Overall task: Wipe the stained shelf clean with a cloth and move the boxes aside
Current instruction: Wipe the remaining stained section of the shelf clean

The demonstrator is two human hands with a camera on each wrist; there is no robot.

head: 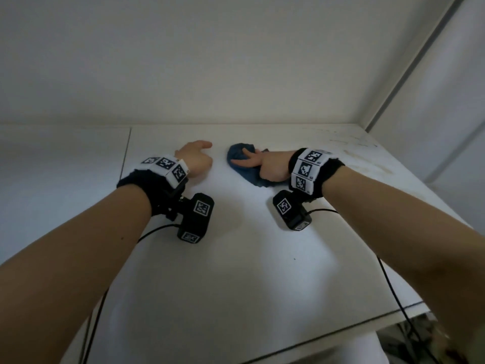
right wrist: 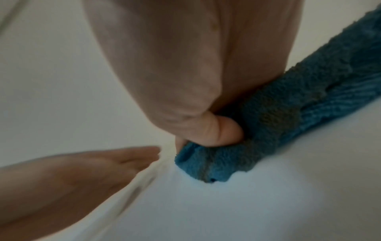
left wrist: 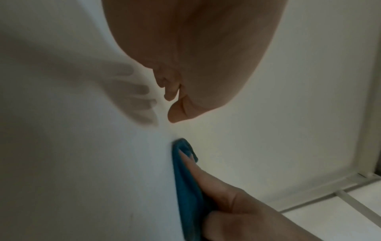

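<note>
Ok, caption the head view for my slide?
Right hand presses bunched blue cloth onto white shelf; left hand rests beside it.

No words, brand names or numbers can be read in any view. The only markings are black-and-white square code patterns: a row of them on the white band [head: 168, 166] round the left wrist, another row on the white band [head: 308, 169] round the right wrist, and single ones on the black camera blocks [head: 195, 220] [head: 291, 210] hanging just below each band. They carry no legible characters.
</note>
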